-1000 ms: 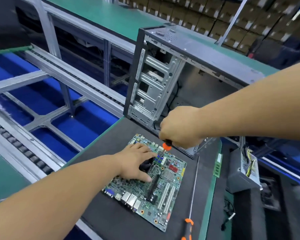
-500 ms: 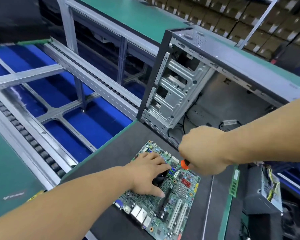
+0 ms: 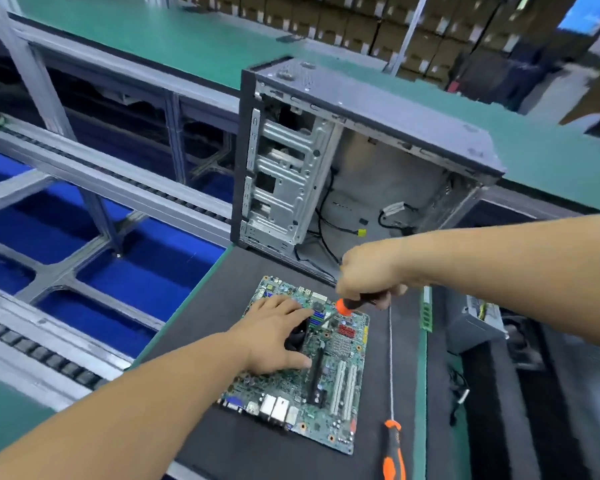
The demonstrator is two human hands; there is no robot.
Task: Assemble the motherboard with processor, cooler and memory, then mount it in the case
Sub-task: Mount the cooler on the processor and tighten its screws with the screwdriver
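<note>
- A second screwdriver (image 3: 392, 448) with an orange and black handle lies on the dark mat (image 3: 201, 441) at the lower right of the frame, its long shaft running up the mat just right of the motherboard, apart from both hands.
- The motherboard (image 3: 340, 386) lies flat on the mat, lower centre of the frame, its port row toward the bottom edge.
- The left hand (image 3: 278, 332) rests on the upper-left part of the motherboard, fingers spread and fairly straight, over a black cooler (image 3: 300, 336) that it mostly hides. Whether the fingers grip the cooler cannot be told.
- The right hand (image 3: 368, 273) is above the upper-right corner of the motherboard, fingers curled tight round the handle of a screwdriver (image 3: 349, 304); the orange collar points down and left toward the board beside the left fingertips.
- A green memory stick (image 3: 426, 311) lies at the mat's right edge, below the right forearm.
- The open case (image 3: 371, 109) stands behind the motherboard, centre of the frame, loose cables inside.
</note>
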